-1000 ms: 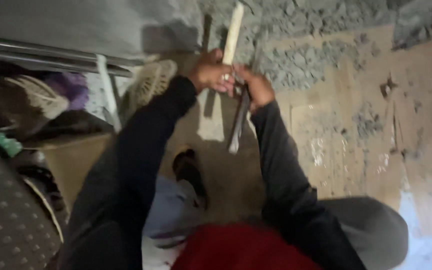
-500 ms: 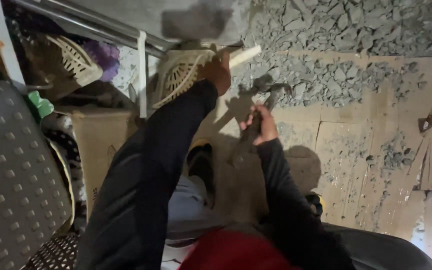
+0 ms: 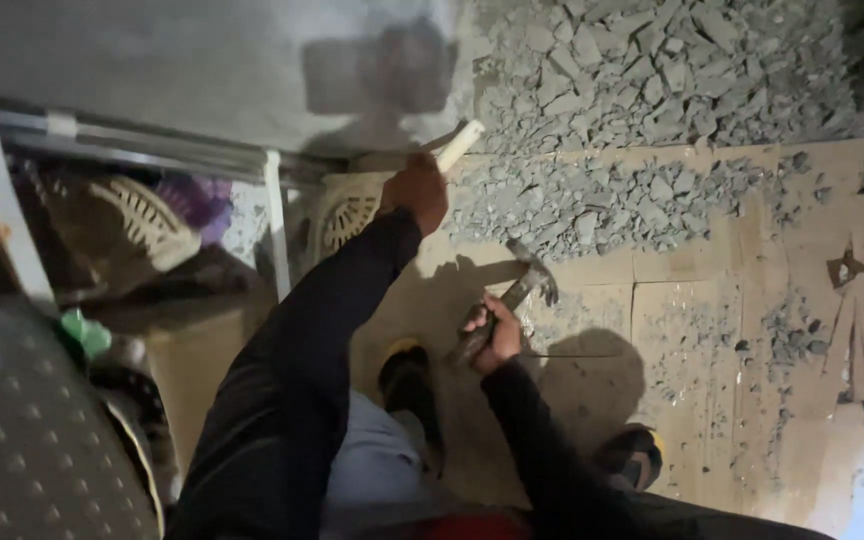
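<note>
My left hand [image 3: 416,190] is raised toward the wall and grips a pale stick-like tool [image 3: 459,145], its tip against the wall edge. My right hand [image 3: 493,335] hangs lower and holds a hammer [image 3: 517,295] by the handle, with the metal head pointing up and to the right. Both arms wear dark sleeves. Grey rubble [image 3: 602,120] lies heaped just right of the pale tool, on flattened cardboard [image 3: 692,330] that covers the floor.
A metal frame [image 3: 272,235] with cream plastic baskets [image 3: 347,215] and bundled cloth stands at left. A patterned grey cushion [image 3: 22,440] fills the lower left. My shoes [image 3: 407,385] rest on the cardboard. A grey wall [image 3: 202,70] rises at top.
The view has shifted, bringing the wall into sight. My left hand with the pale tool has lifted away from the right hand, which dropped lower with the hammer.
</note>
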